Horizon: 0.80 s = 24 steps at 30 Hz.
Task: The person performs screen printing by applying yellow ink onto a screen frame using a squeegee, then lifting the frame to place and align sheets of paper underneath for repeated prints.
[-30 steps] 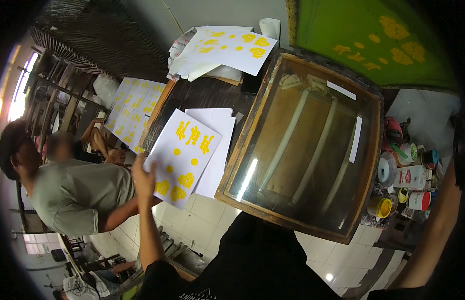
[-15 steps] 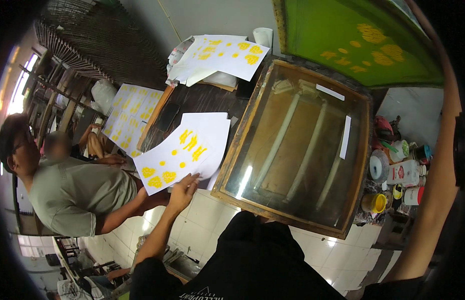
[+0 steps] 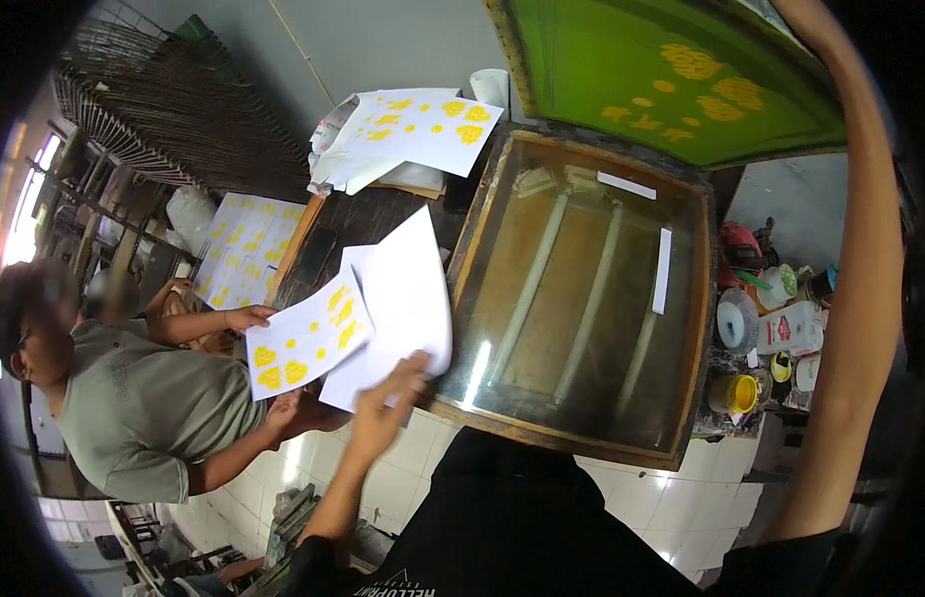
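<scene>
My left hand [image 3: 388, 403], slightly blurred, grips the near edge of a blank white paper sheet [image 3: 412, 289], which bends upward at its far corner. Under it lies more white paper [image 3: 353, 373]. Up at the top right, my right hand [image 3: 806, 18] holds the edge of a raised green printing screen [image 3: 582, 60] marked with yellow shapes; its fingers are partly cut off. Below the tilted screen is a wood-framed glass-topped table [image 3: 572, 298] with pale tubes inside. A co-worker's two hands hold a sheet printed in yellow [image 3: 308, 338] to my left.
A printed sheet [image 3: 422, 124] tops a pile at the back. Several printed sheets [image 3: 248, 249] lie beyond the co-worker [image 3: 144, 398]. Wire drying racks [image 3: 184, 109] stand at far left. Yellow ink jar [image 3: 733, 394] and bottles [image 3: 791, 328] crowd the glass table's right side.
The printed sheet has passed from my left hand to the co-worker, moving left. My left hand now has hold of a blank sheet. My right hand still holds the screen up.
</scene>
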Each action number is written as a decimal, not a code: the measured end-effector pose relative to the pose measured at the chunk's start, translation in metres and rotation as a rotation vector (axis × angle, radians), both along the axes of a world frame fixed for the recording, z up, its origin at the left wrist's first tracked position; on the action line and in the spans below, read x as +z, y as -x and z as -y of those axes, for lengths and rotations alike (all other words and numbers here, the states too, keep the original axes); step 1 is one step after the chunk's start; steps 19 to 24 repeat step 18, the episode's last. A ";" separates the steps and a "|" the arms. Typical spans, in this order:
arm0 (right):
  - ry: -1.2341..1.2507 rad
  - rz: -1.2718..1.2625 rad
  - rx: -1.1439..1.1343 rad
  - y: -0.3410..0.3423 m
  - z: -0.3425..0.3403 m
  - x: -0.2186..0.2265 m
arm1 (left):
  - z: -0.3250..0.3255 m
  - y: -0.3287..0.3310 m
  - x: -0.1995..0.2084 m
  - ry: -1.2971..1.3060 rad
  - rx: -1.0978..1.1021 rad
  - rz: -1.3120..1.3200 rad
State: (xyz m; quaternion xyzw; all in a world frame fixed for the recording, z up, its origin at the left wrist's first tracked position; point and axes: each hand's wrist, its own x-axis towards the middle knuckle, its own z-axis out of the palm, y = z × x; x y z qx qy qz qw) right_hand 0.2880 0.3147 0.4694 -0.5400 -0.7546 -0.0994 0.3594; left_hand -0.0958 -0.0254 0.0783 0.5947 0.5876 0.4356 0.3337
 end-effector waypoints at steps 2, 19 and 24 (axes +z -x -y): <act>-0.001 -0.001 -0.006 0.003 0.003 0.003 | -0.008 -0.044 -0.007 0.005 -0.233 -0.052; 0.039 0.149 -0.006 -0.006 -0.010 0.009 | -0.258 -0.147 -0.053 -0.025 -0.305 -0.902; 0.039 0.149 -0.006 -0.006 -0.010 0.009 | -0.258 -0.147 -0.053 -0.025 -0.305 -0.902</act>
